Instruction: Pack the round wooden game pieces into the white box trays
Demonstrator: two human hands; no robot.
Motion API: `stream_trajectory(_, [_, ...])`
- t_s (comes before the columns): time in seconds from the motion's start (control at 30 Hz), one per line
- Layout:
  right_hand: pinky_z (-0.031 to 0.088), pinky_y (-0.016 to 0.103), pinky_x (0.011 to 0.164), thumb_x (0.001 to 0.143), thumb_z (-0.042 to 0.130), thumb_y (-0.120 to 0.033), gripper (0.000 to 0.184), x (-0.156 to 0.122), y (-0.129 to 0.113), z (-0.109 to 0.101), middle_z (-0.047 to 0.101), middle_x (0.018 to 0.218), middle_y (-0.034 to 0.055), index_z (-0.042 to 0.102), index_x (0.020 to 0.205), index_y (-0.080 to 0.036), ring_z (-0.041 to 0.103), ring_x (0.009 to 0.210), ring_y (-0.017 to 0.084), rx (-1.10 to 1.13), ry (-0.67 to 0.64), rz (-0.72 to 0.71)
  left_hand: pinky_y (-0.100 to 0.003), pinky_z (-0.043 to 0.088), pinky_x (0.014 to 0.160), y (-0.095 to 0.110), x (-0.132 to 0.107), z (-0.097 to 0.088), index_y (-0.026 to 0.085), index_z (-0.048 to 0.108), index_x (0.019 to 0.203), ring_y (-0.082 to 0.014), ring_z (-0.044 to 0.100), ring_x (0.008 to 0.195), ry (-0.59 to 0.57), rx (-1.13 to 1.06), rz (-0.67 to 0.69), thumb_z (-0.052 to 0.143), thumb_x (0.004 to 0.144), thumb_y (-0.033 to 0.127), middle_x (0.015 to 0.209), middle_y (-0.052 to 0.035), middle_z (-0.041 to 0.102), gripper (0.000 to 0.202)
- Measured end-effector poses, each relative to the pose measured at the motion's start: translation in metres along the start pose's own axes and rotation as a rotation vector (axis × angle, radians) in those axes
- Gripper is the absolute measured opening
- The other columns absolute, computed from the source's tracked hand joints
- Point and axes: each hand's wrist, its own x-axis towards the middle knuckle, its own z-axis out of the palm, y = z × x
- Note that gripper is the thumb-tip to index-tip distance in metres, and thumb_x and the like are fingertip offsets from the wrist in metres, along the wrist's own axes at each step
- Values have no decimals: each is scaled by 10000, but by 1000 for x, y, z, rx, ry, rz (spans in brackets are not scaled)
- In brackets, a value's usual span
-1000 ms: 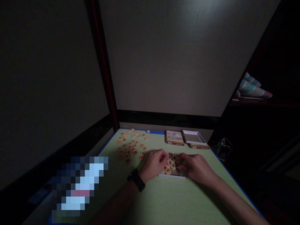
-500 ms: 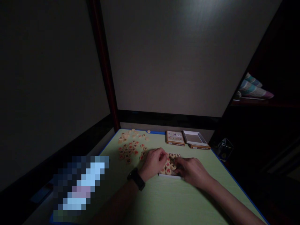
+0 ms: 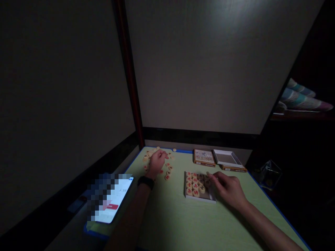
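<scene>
A shallow white tray (image 3: 200,199) on the green table mat (image 3: 183,223) holds several round pale game pieces (image 3: 195,181) with red and dark marks, set in rows. My right hand (image 3: 227,188) rests at the tray's right side, its fingers curled over the pieces in the tray's right part. My left hand (image 3: 156,161), with a dark watch at the wrist, reaches to the far left over a loose pile of pieces (image 3: 167,170). Its fingers are bent down onto the pile; what they hold, if anything, is hidden.
An orange-edged box lid (image 3: 203,157) and an open box bottom (image 3: 228,160) lie at the table's far edge. A phone with a lit screen (image 3: 111,200) lies at the left edge. A clear glass object (image 3: 269,172) sits off the right side. Walls close in behind.
My left hand has left the tray and moved out to the loose pile at the far left. My right hand stays at the tray. The view has shifted slightly.
</scene>
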Motion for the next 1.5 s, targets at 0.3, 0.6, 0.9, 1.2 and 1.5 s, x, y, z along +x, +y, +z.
stream_trajectory(0.3, [363,235,458,855,449,-710,621,2,17,12,555,454,-1,641,589,-183,496,425,131,85,137,162,-317,478,914,-18,-2,-52,172,696,999,-210,653,976,-51,631,135,497,847,130,1019,-82,726,254])
stream_trajectory(0.6, [369,245,451,811,476,-752,647,4,17,13,541,451,2,643,564,-179,479,434,138,148,141,227,-349,467,954,-25,-11,-53,177,759,917,-249,638,985,-342,791,215,630,797,196,977,-100,713,177])
stream_trajectory(0.9, [391,246,463,841,469,-720,617,2,14,15,574,472,8,636,574,-189,507,442,146,141,73,186,-340,438,995,-34,-15,-45,167,679,1046,-229,600,1057,-372,809,224,582,821,145,1094,-103,669,246])
stream_trajectory(1.2, [389,238,459,840,474,-709,604,2,13,15,578,467,1,644,580,-191,514,441,141,121,47,191,-335,439,962,-28,-21,-37,173,632,1061,-234,603,1092,-377,823,225,545,865,140,1126,-92,691,217])
stream_trajectory(1.5, [387,248,462,837,462,-730,619,2,10,13,585,465,5,636,581,-195,522,427,146,117,42,170,-311,457,909,-17,-16,-36,200,625,1027,-214,641,1004,-230,799,209,561,902,216,1046,-74,703,141])
